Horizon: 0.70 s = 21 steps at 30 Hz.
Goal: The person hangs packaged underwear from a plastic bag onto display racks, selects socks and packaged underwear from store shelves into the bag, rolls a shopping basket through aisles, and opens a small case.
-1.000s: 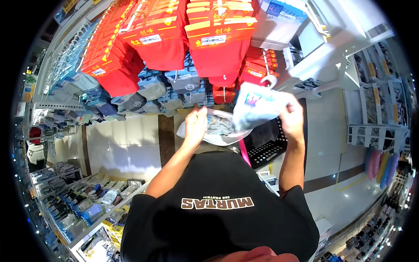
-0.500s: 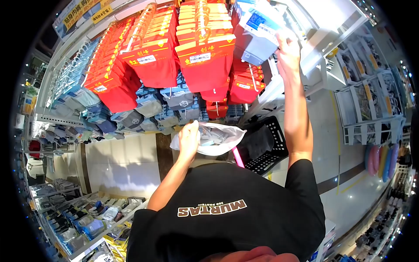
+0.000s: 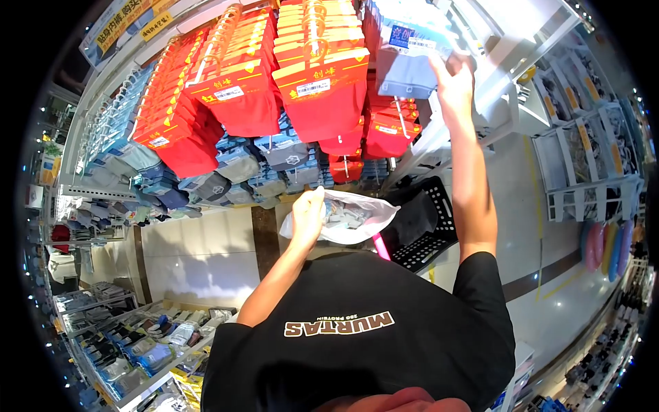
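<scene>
In front of you, your right hand (image 3: 455,79) is up at the right edge of a blue-and-grey pack (image 3: 405,79), beside hanging red packs (image 3: 328,99); whether its fingers grip the pack, I cannot tell; lower down, your left hand (image 3: 307,215) is closed on a white bag (image 3: 375,222), its mouth open, packets (image 3: 343,215) inside; a black basket (image 3: 413,257) sits just right of it.

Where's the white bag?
In the head view, the white bag is near the middle, in the left hand, just left of the black basket.

Black short-sleeved T-shirt (image 3: 405,299) with white-outlined brown MURTAS lettering (image 3: 338,325)
</scene>
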{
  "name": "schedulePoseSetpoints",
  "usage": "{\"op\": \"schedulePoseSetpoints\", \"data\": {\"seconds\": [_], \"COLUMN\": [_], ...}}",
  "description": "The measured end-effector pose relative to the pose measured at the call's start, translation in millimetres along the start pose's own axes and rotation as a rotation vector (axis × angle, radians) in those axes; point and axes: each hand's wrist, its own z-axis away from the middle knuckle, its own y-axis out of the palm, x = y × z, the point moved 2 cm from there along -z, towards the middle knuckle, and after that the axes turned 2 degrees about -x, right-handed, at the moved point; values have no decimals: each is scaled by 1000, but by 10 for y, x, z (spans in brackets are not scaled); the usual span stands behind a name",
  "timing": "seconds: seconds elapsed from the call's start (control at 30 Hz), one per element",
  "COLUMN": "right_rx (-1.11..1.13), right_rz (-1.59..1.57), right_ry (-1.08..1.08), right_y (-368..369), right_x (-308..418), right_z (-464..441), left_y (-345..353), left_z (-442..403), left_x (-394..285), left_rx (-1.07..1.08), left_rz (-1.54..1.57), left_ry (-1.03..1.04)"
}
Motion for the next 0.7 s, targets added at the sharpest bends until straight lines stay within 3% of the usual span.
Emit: {"op": "schedulePoseSetpoints", "data": {"seconds": [0.13, 0.2, 0.27, 0.33, 0.4, 0.47, 0.53, 0.6, 0.7], "right_rx": [-126, 88, 664, 1082, 1212, 1227, 1176, 1161, 1262], "right_rz": [134, 53, -46, -1, 165, 300, 396, 374, 254], "right_ry": [-367, -377, 254, 257, -72, -17, -136, 79, 18], "right_y": [2, 6, 56, 131, 202, 306, 407, 512, 704], "right_x": [40, 18, 57, -249, -558, -747, -1204, -1217, -1382], "right_z": [935, 1481, 1920, 2256, 2514, 2667, 2849, 2866, 2977], "left_y": [-36, -76, -47, -22, 28, 64, 153, 260, 387], "left_z": [-57, -75, -56, -78, -49, -52, 27, 122, 208], "left_x": [55, 94, -72, -84, -164, -113, -143, -178, -100], "left_rx": [-61, -74, -78, -20, 26, 62, 109, 164, 239], "left_rz": [-16, -30, 19, 96, 176, 134, 123, 124, 157], "left_ry": [73, 90, 45, -3, -50, 1, 0, 7, -25]}}
